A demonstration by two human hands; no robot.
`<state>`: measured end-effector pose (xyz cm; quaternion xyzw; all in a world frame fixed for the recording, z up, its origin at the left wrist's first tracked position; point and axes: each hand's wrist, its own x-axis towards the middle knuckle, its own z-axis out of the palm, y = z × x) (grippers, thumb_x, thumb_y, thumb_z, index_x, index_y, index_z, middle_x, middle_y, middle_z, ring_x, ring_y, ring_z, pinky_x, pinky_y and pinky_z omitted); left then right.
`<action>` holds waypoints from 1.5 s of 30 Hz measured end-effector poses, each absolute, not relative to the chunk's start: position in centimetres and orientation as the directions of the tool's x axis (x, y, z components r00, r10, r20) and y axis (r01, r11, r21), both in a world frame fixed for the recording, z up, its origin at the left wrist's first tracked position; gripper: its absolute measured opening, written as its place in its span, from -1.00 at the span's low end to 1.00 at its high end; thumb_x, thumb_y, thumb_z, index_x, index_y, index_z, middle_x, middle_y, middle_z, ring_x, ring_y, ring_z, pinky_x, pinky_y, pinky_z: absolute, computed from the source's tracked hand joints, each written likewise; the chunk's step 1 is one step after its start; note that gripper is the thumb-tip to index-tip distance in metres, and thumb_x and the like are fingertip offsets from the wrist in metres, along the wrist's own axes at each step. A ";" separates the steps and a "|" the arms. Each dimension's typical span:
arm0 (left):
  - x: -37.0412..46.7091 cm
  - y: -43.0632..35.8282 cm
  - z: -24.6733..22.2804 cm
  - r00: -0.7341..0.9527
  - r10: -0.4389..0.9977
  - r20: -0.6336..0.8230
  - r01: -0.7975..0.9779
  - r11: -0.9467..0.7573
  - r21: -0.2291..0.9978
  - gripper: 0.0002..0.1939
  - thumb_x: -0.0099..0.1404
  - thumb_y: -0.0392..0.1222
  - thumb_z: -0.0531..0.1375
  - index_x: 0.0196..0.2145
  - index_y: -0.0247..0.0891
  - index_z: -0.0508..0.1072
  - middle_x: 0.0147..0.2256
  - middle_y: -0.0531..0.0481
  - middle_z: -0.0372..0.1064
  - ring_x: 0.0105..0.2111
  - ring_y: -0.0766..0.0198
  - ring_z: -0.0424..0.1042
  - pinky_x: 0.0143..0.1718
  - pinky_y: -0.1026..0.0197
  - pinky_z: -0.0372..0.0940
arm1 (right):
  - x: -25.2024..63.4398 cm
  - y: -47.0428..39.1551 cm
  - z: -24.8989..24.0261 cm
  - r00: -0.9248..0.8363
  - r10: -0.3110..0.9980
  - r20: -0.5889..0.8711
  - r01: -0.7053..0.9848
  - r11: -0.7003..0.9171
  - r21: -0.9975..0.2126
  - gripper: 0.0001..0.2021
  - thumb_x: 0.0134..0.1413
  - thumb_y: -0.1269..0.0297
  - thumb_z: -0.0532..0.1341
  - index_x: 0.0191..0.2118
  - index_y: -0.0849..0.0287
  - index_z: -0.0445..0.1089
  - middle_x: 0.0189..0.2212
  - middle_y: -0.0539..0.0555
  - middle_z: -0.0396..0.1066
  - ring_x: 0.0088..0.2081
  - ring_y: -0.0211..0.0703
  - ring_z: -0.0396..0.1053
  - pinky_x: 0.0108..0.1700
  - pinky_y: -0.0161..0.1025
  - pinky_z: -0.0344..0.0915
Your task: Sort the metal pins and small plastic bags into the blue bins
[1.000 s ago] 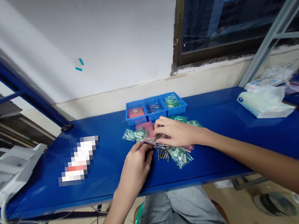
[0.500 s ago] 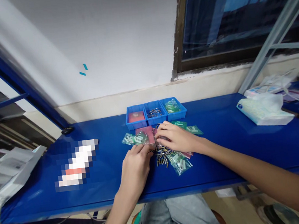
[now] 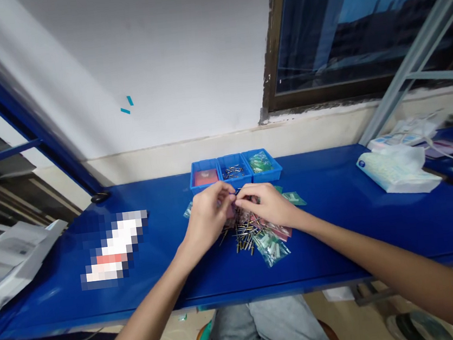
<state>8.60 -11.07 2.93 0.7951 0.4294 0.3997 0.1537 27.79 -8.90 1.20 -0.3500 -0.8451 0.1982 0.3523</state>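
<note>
Left hand: lifted from the table at the pile's left edge, now farther forward, in front of the left blue bin and overlapping its near edge in view
Right hand: no longer spread over the pile; fingers drawn together, tips meeting the left hand's
Clear bags with green and white pieces, left of pile: now mostly hidden behind the left hand
Metal pins: more uncovered between the hands
Window: bright light reflections now show along its top
</note>
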 end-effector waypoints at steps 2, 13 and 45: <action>9.3 -9.5 3.6 0.296 0.816 0.497 0.494 -0.576 0.651 -0.91 0.33 -0.29 0.14 -0.23 -0.29 0.44 -0.35 -0.01 0.50 -0.36 0.30 0.48 -0.30 0.25 0.34 | 28.3 -8.5 1.5 -0.450 0.771 0.451 0.428 0.629 -0.649 -0.79 0.29 0.26 0.15 -0.31 0.17 0.49 -0.38 0.00 0.48 -0.39 -0.25 0.33 -0.30 -0.26 0.20; 9.5 -5.6 1.9 0.553 0.686 0.473 0.358 -0.708 0.609 -0.83 0.36 -0.22 0.22 -0.10 -0.30 0.48 -0.32 -0.01 0.52 -0.34 0.30 0.47 -0.27 0.24 0.32 | 29.0 -7.7 1.5 -0.263 0.791 0.553 0.531 0.597 -0.601 -0.78 0.26 0.23 0.19 -0.41 0.15 0.42 -0.46 -0.03 0.44 -0.43 -0.25 0.29 -0.33 -0.25 0.16; 10.0 -6.6 0.0 0.442 0.603 0.664 0.401 -0.795 0.455 -0.86 0.42 -0.30 0.12 -0.10 -0.27 0.42 -0.25 -0.02 0.51 -0.26 0.30 0.50 -0.19 0.21 0.35 | 29.0 -7.3 0.9 -0.331 0.786 0.522 0.542 0.611 -0.577 -0.86 0.23 0.32 0.18 -0.27 0.14 0.51 -0.33 0.04 0.57 -0.34 -0.18 0.45 -0.27 -0.22 0.28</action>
